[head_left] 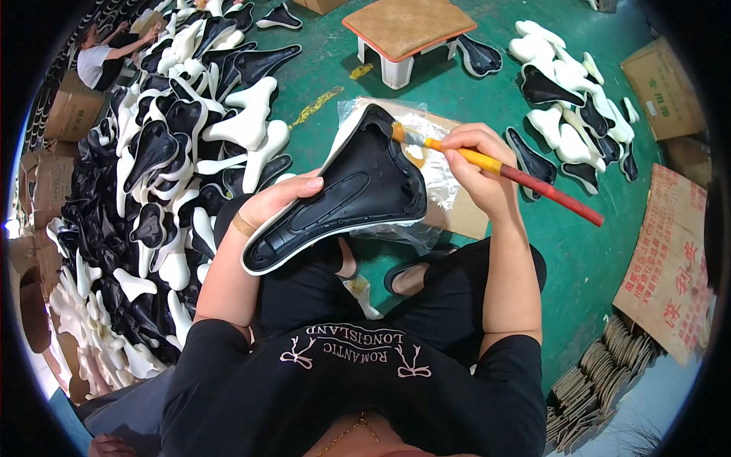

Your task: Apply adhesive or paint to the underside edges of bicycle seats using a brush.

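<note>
My left hand (pixel 285 196) grips the edge of a bicycle saddle (pixel 343 179), thumb on the rim, fingers hidden beneath. Its black hollow underside faces up, with white padding showing round the outside. The narrow nose points toward me at the lower left. In my right hand (pixel 481 164) is a brush (pixel 525 181) with a yellow and red handle, held like a pen. The brush's bristles touch or nearly touch the saddle's wide far edge. Behind the saddle, a cardboard sheet (pixel 464 217) lies on the floor with clear plastic and whitish smears on it.
A large heap of white pads and black saddle shells (pixel 156 152) fills the left side. Another pile (pixel 567 99) lies at the right. A low stool (pixel 407 30) stands ahead. Cardboard boxes (pixel 666 87) and stacked flat cardboard (pixel 601 377) line the right. Another person (pixel 99 61) sits far left.
</note>
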Motion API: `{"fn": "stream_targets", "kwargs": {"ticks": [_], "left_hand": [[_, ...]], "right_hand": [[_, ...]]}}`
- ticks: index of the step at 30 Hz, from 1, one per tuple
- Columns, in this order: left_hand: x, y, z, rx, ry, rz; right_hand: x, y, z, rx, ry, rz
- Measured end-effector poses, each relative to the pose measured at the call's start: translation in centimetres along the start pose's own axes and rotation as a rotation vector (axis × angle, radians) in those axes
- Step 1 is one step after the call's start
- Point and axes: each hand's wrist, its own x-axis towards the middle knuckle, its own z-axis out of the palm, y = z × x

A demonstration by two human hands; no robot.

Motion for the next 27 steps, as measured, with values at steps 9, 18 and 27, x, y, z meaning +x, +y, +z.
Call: {"fn": "stream_targets", "kwargs": {"ticks": [9,18,27], "left_hand": [[-0.3,-0.4,-1.0,0.214,0.084,0.151],[-0.1,-0.3,-2.0,0.749,0.045,0.289],[0.2,-0.5,-2.9,0.845,0.128,0.365]], "right_hand": [[-0.3,-1.0,-1.0,-0.073,-0.150,0.103],[-1.0,-1.1,-0.4,-0.038,-0.082,0.223],[-1.0,-0.6,0.7,-0.122,-0.016,0.175]]}}
